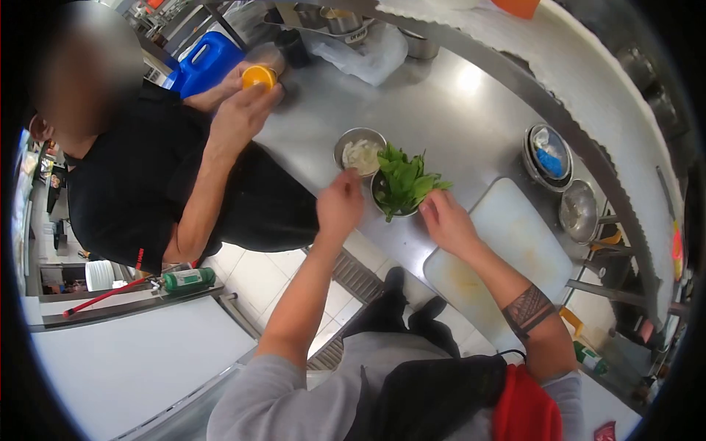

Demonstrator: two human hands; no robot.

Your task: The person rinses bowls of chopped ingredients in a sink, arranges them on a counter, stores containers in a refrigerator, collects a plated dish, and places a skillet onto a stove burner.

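So the bench (441,110) here is shiny metal, and the leafy greens (403,180) are piled up in a metal bowl (398,214) close to its near edge, with leaves poking out over the rim. Right hand (447,222) is at the right side of that pile, thumb and index finger close together at the leaf tips, but I can't tell if they're actually clamped on a leaf. Left hand (340,206) is up by the other side, fingers curled in and bunched together, kinda blurry, just beside a second metal bowl (339,151) with pale pieces (360,156) in it. Can't tell if it's pinching anything. The two bowls sit right next to each other. A white cutting board (507,250) lies to the right of them, its rounded left corner by the bench's near edge. Toward the bench's right edge there's a bowl stack (529,158) with something blue in the top one, plus a loose bowl (579,212) beside it. Over on the left, a co-worker (125,176) in black is holding something orange (259,76) in both hands.
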